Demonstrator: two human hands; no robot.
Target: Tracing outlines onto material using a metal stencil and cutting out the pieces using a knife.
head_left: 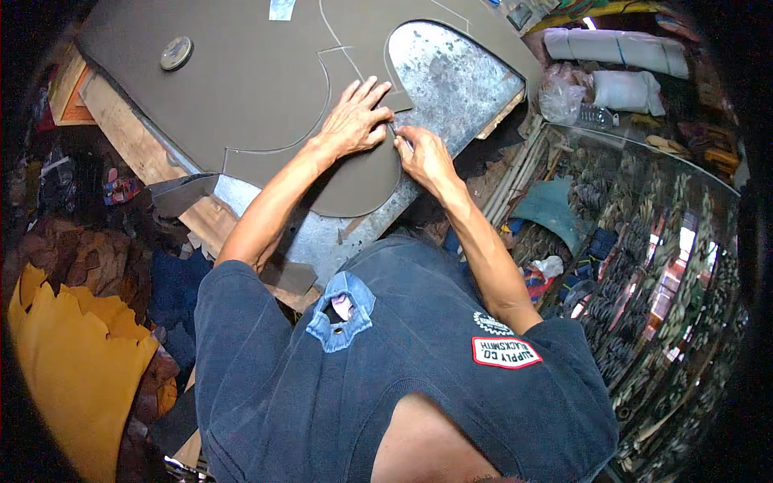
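A large dark grey-brown sheet (258,97), perhaps leather or rubber, lies on a scuffed metal plate (455,80) and has light curved lines marked on it. My left hand (353,121) rests on the sheet with its fingers stretched out and somewhat spread, beside a marked line. Close to its thumb, my right hand (427,161) is closed around a slim tool (393,129), mostly hidden by the fingers; its kind is unclear. The tool's tip meets the sheet's edge, where a rounded part of the sheet curves down toward me.
A round tin (176,53) sits on the sheet at the far left. Wooden boards (133,137) edge the work surface. Yellow leather (76,370) is heaped at lower left. On the right stands a glass-topped case (644,266) of braided cords, with plastic-wrapped rolls (616,50) behind.
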